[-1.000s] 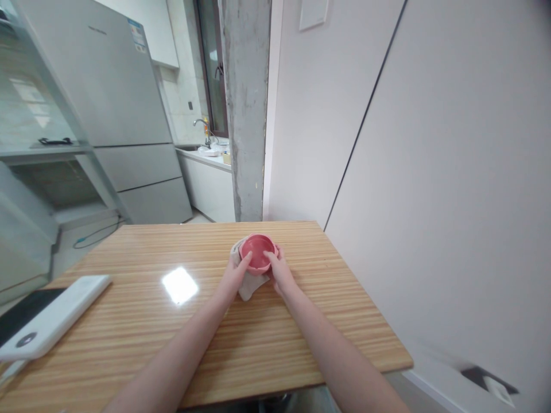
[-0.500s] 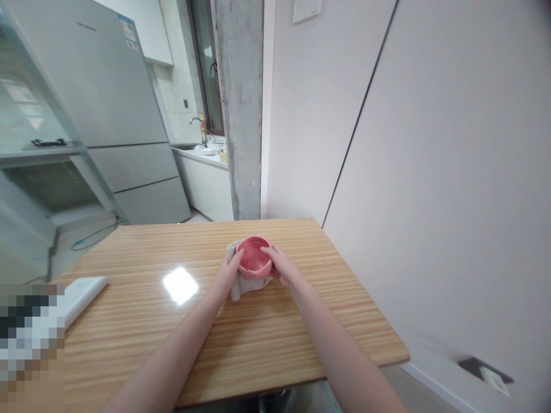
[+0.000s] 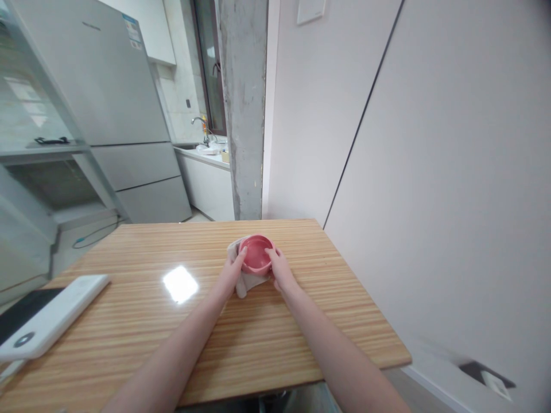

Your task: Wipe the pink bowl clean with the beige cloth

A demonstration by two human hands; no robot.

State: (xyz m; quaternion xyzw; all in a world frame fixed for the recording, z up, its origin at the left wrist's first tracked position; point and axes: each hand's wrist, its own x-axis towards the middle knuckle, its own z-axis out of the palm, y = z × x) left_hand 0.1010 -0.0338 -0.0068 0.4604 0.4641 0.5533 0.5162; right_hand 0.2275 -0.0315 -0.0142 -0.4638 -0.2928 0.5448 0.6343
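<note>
Pink bowl point(image 3: 257, 256), between the two hands: left hand point(image 3: 233, 272) and right hand point(image 3: 280, 271) are clamped on opposite sides, thumbs over the rim, with a pale cloth point(image 3: 250, 283) bunched below it and beside the left. From where I stand it looks light, stiff and slick, its brittleness uncertain; the opposed rim hold seems the surest.
</note>
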